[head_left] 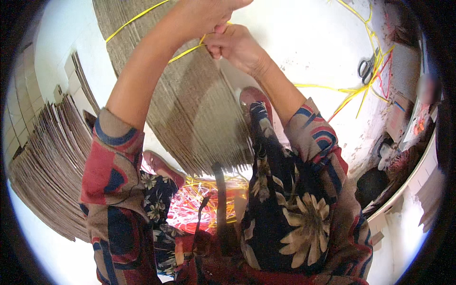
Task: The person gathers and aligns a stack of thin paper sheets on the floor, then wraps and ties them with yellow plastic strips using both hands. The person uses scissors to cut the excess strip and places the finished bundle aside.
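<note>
Between my legs a tall stack of grey-brown flat cardboard sheets [190, 104] leans away from me. A thin yellow strap [185, 54] runs across it, and a second one crosses it farther off. At the stack's right edge my two hands meet over the nearer strap. My left hand [204, 16] is on top, its fingers bent and partly cut off by the upper edge of the view. Just below it, my right hand [237, 47] is closed, with the strap running into its fingers. The spot where the fingers meet is partly hidden.
Loose yellow straps [354, 91] lie at the right, beside black-handled scissors [365, 70]. Another large stack of cardboard sheets [47, 161] stands at my left. Pink, white and yellow strips [190, 206] lie heaped beneath me. Dark clutter lines the right side, with a blurred person beyond.
</note>
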{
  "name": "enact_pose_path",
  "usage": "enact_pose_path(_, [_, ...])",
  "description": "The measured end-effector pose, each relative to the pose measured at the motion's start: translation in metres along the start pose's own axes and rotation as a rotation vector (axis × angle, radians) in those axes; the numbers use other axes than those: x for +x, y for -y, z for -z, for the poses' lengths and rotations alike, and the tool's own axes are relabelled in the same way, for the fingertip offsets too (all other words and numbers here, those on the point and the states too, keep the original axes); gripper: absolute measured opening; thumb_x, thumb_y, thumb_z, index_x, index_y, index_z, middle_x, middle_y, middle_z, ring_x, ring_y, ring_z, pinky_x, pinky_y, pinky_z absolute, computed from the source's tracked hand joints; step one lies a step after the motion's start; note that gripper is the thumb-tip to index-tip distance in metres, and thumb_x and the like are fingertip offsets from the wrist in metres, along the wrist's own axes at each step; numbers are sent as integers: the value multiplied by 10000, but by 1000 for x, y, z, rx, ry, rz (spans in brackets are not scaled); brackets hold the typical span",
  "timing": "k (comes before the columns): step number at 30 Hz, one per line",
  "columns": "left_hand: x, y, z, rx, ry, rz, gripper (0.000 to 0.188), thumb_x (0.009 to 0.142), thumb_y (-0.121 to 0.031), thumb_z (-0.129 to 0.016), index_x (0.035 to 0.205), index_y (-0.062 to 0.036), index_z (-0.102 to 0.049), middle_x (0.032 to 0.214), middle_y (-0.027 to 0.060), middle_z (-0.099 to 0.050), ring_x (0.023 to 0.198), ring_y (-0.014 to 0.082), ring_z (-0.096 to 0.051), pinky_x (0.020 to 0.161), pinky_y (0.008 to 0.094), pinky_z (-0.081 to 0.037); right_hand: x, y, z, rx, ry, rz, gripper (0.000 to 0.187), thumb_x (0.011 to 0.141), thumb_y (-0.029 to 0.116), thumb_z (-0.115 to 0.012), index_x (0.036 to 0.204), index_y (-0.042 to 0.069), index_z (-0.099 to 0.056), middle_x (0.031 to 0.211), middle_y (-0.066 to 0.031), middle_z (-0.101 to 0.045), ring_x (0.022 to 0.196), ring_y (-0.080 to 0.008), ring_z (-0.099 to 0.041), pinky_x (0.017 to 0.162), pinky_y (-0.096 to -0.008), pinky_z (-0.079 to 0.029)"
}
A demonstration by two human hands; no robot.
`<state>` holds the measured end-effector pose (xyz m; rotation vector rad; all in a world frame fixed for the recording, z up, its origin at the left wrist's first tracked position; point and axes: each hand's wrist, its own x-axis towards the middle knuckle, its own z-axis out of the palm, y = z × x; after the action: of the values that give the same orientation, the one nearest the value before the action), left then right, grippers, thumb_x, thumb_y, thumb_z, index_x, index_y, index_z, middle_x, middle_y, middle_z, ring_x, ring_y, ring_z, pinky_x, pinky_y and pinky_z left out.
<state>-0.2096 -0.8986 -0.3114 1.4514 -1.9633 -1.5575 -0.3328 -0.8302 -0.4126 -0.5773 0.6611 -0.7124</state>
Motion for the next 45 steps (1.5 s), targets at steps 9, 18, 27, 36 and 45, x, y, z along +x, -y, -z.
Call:
enact_pose_path(9, [-10, -35, 16, 315, -40, -45, 316, 858, -182, -592, 1136, -40, -545, 1084, 158, -584, 931, 227, -579, 794, 374, -472, -7, 0, -10, 97, -202, -25, 197, 891, 133, -606, 929, -54, -652, 749, -56, -592, 673, -126, -520, 602, -235, -413])
enact_pose_path(18, [-54, 74, -21, 638, -263, -351, 243, 775, -64, -576, 1011, -73, -633, 912, 86, -647, 738, 255, -606, 646, 345, -475, -5, -14, 10, 118, 18, 20, 202, 888, 127, -606, 957, -60, -644, 827, -96, -625, 723, -129, -551, 668, -236, -461])
enact_pose_path(27, [-81, 60, -39, 227, -445, 40, 90, 801, -112, -660, 856, -43, -681, 741, 70, -643, 600, 149, -560, 569, 273, -442, -6, -15, 10, 263, -20, -15, 196, 863, 84, -629, 992, -63, -641, 862, -117, -648, 732, -138, -593, 679, -222, -495])
enact_pose_path(36, [-87, 71, -45, -11, -331, -32, 137, 803, -121, -687, 851, 6, -670, 697, 9, -609, 586, 80, -523, 548, 228, -422, -11, -10, 11, 32, -92, 56, 143, 760, -9, -681, 891, -63, -662, 814, -124, -666, 664, -146, -626, 628, -251, -523])
enact_pose_path(45, [-74, 69, -32, -144, -316, 213, 214, 838, -127, -592, 1006, -18, -669, 728, 48, -646, 623, 128, -570, 607, 273, -466, -8, -13, -21, -446, -409, 399, 23, 743, -14, -641, 748, 3, -656, 628, -54, -616, 493, -77, -566, 448, -215, -457])
